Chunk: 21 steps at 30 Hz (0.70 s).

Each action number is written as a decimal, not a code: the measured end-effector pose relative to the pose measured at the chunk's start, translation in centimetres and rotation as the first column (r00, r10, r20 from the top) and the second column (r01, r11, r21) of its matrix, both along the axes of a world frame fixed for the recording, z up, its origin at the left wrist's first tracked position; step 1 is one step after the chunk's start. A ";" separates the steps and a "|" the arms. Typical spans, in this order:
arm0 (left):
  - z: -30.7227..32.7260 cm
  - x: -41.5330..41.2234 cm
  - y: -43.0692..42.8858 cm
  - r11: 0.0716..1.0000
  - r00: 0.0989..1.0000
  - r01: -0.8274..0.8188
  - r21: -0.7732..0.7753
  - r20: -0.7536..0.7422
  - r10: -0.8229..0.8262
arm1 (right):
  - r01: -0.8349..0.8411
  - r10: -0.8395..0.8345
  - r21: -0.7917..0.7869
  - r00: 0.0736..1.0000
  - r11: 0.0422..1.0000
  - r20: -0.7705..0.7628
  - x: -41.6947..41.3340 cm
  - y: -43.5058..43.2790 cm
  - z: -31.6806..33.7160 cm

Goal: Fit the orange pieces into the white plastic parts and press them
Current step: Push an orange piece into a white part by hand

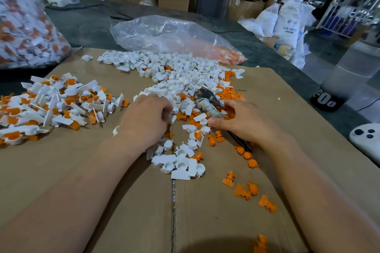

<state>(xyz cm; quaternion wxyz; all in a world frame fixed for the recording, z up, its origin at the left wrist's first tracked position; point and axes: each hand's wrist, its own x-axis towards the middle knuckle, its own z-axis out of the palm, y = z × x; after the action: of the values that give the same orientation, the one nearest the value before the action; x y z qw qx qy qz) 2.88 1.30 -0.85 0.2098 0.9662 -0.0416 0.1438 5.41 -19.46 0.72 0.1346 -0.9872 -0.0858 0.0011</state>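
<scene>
A heap of loose white plastic parts [174,72] covers the middle of the cardboard sheet [82,160]. Loose orange pieces [244,191] lie scattered at the right and near front. Assembled white parts with orange inserts [55,104] are piled at the left. My left hand [146,117] has its fingers curled down into the white parts; what it holds is hidden. My right hand [238,119] grips the wrapped handle of a metal pressing tool [207,100], whose head points away over the heap, and its thumb touches a white part.
A clear plastic bag [170,37] with orange pieces lies behind the heap. A large bag of finished parts [24,26] stands at the far left. A white controller [366,137] sits at the right edge. Cardboard boxes and white sacks stand in the background.
</scene>
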 end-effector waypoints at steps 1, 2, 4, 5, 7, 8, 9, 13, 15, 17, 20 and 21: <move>0.1 -0.1 0.0 1.000 1.000 0.007 0.003 0.014 -0.007 | 0.003 -0.004 0.035 1.000 0.999 0.024 -0.1 0.0 0.2; 0.1 -0.1 -0.1 1.000 1.000 0.010 0.010 0.026 -0.010 | 0.007 -0.013 0.095 0.998 0.995 0.065 -0.1 -0.1 0.4; 0.1 -0.2 -0.1 1.000 0.999 0.006 0.014 0.043 -0.007 | -0.017 -0.020 0.234 0.987 0.972 0.158 -0.4 -0.3 1.1; 0.0 -0.2 -0.1 1.000 0.999 0.005 0.013 0.050 -0.005 | -0.045 -0.008 0.283 0.983 0.958 0.183 -0.7 -0.4 1.6; 0.0 -0.3 -0.1 1.000 0.998 0.000 -0.014 0.062 0.001 | -0.114 0.063 0.317 0.984 0.941 0.164 -1.2 -0.5 2.3; 0.0 -0.3 -0.2 0.998 0.998 -0.006 -0.057 0.066 0.010 | -0.150 0.114 0.311 0.985 0.938 0.130 -1.5 -0.5 2.6; 0.1 -0.2 -0.2 0.993 0.997 -0.009 -0.116 0.069 0.017 | -0.186 0.168 0.295 0.982 0.937 0.086 -1.8 -0.4 2.7; 0.6 -0.5 -0.3 0.917 0.997 0.046 -0.396 0.073 -0.018 | -0.316 0.322 0.144 0.947 0.938 -0.021 -2.0 -0.1 2.6; 0.8 -0.7 -0.2 0.820 0.998 0.057 -0.570 0.022 -0.054 | -0.342 0.345 0.049 0.937 0.938 -0.052 -2.0 -0.1 2.5; 0.9 -0.8 -0.2 0.724 0.996 0.043 -0.689 -0.025 -0.084 | -0.365 0.361 -0.047 0.929 0.930 -0.075 -2.1 -0.1 2.4; 1.1 -0.8 -0.2 0.657 0.995 0.025 -0.754 -0.046 -0.091 | -0.371 0.366 -0.101 0.928 0.923 -0.071 -2.1 0.1 2.1; 1.2 -0.8 -0.2 0.640 0.994 0.021 -0.768 -0.052 -0.095 | -0.369 0.364 -0.101 0.929 0.924 -0.064 -2.1 0.2 2.0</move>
<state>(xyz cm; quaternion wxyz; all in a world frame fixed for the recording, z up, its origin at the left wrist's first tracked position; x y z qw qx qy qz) 2.05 1.10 0.31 0.6049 0.7902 0.0012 0.0987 3.34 -19.30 2.74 0.0785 -0.9594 -0.2657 0.0526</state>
